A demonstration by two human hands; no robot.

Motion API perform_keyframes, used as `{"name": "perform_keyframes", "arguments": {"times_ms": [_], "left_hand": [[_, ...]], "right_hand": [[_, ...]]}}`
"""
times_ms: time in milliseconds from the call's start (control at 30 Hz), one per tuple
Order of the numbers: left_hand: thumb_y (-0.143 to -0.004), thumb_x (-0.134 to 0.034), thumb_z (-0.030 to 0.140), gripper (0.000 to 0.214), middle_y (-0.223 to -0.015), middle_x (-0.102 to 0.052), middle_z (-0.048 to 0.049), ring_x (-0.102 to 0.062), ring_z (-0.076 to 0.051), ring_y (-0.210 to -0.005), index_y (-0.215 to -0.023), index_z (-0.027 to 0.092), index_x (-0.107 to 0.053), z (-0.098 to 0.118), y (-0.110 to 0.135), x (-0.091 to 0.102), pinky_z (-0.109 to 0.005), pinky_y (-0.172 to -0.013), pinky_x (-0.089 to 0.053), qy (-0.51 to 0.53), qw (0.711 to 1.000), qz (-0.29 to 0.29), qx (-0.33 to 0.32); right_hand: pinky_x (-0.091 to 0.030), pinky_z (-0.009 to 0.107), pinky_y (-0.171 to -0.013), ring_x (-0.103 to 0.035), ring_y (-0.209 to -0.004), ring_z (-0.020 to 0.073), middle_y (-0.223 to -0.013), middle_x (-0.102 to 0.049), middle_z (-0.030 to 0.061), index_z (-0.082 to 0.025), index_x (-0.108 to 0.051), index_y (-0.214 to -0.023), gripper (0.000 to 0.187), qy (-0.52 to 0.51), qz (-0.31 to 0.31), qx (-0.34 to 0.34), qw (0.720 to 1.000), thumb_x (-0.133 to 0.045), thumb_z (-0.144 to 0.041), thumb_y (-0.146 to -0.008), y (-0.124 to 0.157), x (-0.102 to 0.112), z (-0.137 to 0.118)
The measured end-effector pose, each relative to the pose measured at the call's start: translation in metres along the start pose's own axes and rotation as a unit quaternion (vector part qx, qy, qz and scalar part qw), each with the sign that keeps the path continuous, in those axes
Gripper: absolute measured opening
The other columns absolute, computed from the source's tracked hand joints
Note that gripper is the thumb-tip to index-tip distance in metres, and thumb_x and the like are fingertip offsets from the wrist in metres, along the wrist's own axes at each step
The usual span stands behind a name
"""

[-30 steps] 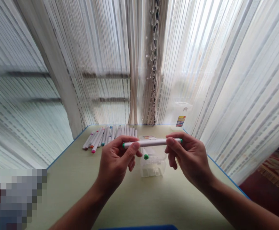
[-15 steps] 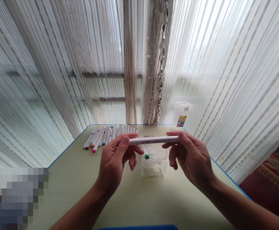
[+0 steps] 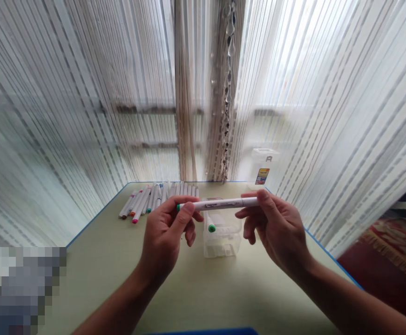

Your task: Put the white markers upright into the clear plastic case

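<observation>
A white marker (image 3: pixel 220 204) with a green end and dark printing is stretched level between my two hands. My left hand (image 3: pixel 168 228) pinches it near the green end, thumb on the near side. At the other end, the fingers and thumb of my right hand (image 3: pixel 276 221) close on the plain white tip. Below and behind the marker, a clear plastic case (image 3: pixel 222 244) stands on the table, partly covered by the held marker. Inside it leans another marker, its green end (image 3: pixel 212 228) facing me.
Several white markers with coloured ends (image 3: pixel 142 202) lie in a row at the table's back left. A clear container with a label (image 3: pixel 263 167) stands at the back right. The pale table (image 3: pixel 196 293) has a blue edge; striped curtains (image 3: pixel 147 83) hang behind it.
The marker has turned so its printing shows more, and its green end now appears past my left thumb. The view has shifted slightly; both hands keep nearly the same place.
</observation>
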State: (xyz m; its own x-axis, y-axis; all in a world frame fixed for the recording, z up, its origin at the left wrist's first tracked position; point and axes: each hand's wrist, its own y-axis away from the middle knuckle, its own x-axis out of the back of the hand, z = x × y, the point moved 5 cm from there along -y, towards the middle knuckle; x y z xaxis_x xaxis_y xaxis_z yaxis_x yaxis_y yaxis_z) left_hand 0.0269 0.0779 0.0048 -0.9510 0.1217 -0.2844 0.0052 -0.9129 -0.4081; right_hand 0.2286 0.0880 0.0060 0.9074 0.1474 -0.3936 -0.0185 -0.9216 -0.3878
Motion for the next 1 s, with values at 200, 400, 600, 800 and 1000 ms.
{"name": "perform_keyframes", "arguments": {"times_ms": [200,400,600,800,1000], "left_hand": [[-0.087,-0.075,0.03,0.02,-0.069,-0.069,-0.0024,-0.049,-0.006,-0.045,-0.096,0.012,-0.073,0.0001,-0.0009,-0.0006,-0.018,-0.04,-0.043,-0.01,1.0,0.008,0.001],[-0.085,-0.078,0.03,0.022,-0.066,-0.069,-0.0035,-0.048,-0.006,-0.042,-0.094,0.011,-0.074,0.0008,-0.0006,-0.001,-0.018,-0.039,-0.042,-0.023,1.0,0.005,0.013],[-0.083,-0.08,0.031,0.023,-0.063,-0.07,-0.0037,-0.049,-0.006,-0.041,-0.092,0.011,-0.073,-0.0008,-0.0011,0.0024,-0.018,-0.038,-0.041,-0.054,0.998,0.009,0.011],[-0.085,-0.077,0.031,0.022,-0.064,-0.068,-0.003,-0.047,-0.006,-0.043,-0.093,0.011,-0.073,0.001,-0.0004,0.0004,-0.018,-0.039,-0.042,-0.029,0.999,0.011,0.013],[-0.091,-0.069,0.037,0.029,-0.067,-0.07,-0.0055,-0.048,-0.008,-0.044,-0.1,0.01,-0.072,0.0003,-0.0006,0.0007,-0.02,-0.039,-0.043,0.007,1.0,0.021,0.015]], "right_hand": [[-0.049,0.018,-0.035,-0.066,-0.045,0.0126,-0.07,-0.077,0.0064,-0.015,-0.076,-0.09,0.025,0.025,-0.002,0.031,0.999,-0.075,-0.041,-0.089,-0.0008,0.0003,-0.0023],[-0.045,0.017,-0.033,-0.061,-0.042,0.0104,-0.069,-0.074,0.0019,-0.017,-0.072,-0.09,0.019,0.054,-0.017,0.033,0.998,-0.083,-0.03,-0.082,0.0,-0.0026,-0.0014],[-0.044,0.018,-0.031,-0.058,-0.039,0.0104,-0.067,-0.073,0.0018,-0.017,-0.07,-0.087,0.022,0.068,-0.017,0.035,0.997,-0.084,-0.031,-0.08,0.0009,-0.0034,-0.0026],[-0.043,0.017,-0.032,-0.058,-0.039,0.0091,-0.071,-0.074,0.0028,-0.017,-0.071,-0.092,0.018,0.059,-0.024,0.026,0.998,-0.079,-0.032,-0.086,0.0017,-0.0028,-0.0016],[-0.044,0.02,-0.032,-0.06,-0.04,0.0116,-0.076,-0.077,0.0073,-0.015,-0.073,-0.097,0.024,0.027,-0.015,0.01,0.999,-0.066,-0.038,-0.094,0.0021,-0.002,-0.0025]]}}
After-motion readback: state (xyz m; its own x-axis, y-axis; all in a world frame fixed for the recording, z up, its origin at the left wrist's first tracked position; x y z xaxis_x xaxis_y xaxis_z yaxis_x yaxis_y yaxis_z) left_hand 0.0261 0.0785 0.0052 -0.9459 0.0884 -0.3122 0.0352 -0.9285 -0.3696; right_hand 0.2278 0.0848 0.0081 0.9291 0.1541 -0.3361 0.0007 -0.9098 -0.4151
